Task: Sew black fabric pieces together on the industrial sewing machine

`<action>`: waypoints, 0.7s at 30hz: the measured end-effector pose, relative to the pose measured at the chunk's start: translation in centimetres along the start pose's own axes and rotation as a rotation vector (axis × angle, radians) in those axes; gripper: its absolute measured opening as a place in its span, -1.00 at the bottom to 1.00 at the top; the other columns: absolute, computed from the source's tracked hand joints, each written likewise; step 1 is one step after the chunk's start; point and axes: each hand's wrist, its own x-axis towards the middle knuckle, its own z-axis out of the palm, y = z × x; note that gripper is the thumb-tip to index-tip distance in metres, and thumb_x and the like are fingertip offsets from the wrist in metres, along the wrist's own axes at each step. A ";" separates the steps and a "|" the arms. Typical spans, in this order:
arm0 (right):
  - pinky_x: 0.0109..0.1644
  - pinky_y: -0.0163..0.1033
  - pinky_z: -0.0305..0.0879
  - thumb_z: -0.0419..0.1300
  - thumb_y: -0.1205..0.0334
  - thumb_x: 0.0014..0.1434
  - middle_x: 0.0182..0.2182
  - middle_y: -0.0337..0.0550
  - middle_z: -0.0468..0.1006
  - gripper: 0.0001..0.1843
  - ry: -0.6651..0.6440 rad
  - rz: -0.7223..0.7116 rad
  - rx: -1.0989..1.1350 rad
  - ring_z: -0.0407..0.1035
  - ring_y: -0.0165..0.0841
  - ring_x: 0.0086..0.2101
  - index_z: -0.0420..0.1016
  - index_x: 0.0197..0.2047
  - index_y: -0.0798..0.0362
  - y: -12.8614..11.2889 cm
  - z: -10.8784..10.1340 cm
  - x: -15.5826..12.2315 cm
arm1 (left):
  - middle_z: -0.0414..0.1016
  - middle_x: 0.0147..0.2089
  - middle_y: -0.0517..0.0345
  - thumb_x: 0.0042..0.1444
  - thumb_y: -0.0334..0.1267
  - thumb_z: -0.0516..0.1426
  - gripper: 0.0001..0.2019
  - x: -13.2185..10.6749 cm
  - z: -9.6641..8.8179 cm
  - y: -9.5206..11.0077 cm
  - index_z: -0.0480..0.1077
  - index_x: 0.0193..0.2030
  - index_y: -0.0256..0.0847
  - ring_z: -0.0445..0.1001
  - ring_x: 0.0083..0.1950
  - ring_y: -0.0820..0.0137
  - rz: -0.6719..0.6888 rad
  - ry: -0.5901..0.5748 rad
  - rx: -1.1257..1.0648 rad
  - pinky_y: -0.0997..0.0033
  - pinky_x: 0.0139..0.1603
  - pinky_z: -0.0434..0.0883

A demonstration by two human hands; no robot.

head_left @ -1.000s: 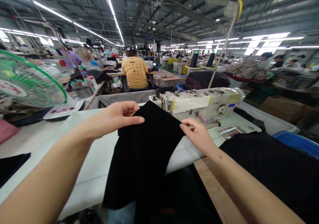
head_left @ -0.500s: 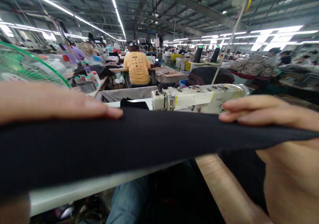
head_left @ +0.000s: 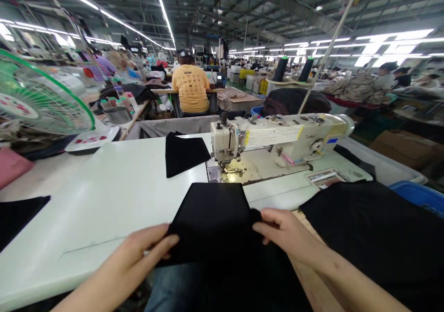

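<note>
Between my two hands a black fabric piece (head_left: 215, 215) is held over the front edge of the table, its far edge lying just short of the sewing machine (head_left: 263, 138). My left hand (head_left: 149, 245) pinches its left edge between thumb and fingers. At the right edge, my right hand (head_left: 275, 226) grips a bunched bit of the same cloth. The machine's lit needle area (head_left: 231, 168) is beyond the fabric. Another black cut piece (head_left: 185, 154) lies flat on the white tabletop (head_left: 114, 187), left of the machine head.
More black cloth (head_left: 374, 224) is spread at the right, beside a blue bin (head_left: 416, 194). A green fan (head_left: 45, 94) stands at the left. Part of a black piece (head_left: 21, 219) lies at the table's left. Ahead sits a person in a yellow shirt (head_left: 190, 88).
Both hands have lowered the black fabric from close before the camera to the table's front edge. The tabletop and the machine's needle area have come into view.
</note>
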 end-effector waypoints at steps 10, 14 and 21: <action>0.06 -0.07 0.25 0.31 0.31 0.04 -0.24 -0.13 0.45 -0.88 0.411 -0.103 -0.376 0.35 -0.19 -0.12 0.43 -0.45 0.01 4.9 1.1 10.9 | 0.43 -0.25 -0.01 -0.03 -0.23 0.12 -0.92 14.2 2.4 -3.7 0.32 -0.40 -0.15 0.45 -0.19 0.14 0.071 0.117 0.303 0.16 -0.08 0.39; 0.03 -0.07 0.26 0.33 0.37 -0.03 -0.32 -0.17 0.46 -0.83 0.397 -0.110 -0.326 0.37 -0.21 -0.18 0.41 -0.51 0.00 5.3 1.0 11.4 | 0.38 -0.41 0.14 -0.11 -0.36 0.06 -0.93 14.2 3.1 -3.8 0.24 -0.45 -0.12 0.41 -0.32 0.24 0.096 0.092 0.193 0.23 -0.18 0.41; -0.07 -0.13 0.36 0.25 0.10 0.11 -0.24 -0.11 0.58 -0.79 0.337 -0.159 -0.008 0.47 -0.23 -0.20 0.40 -0.43 0.03 5.7 0.8 10.3 | 0.48 -0.08 0.07 -0.02 -0.23 0.18 -0.83 10.7 2.8 -2.7 0.37 -0.25 -0.16 0.47 0.02 0.27 0.135 0.263 -0.473 0.23 0.17 0.35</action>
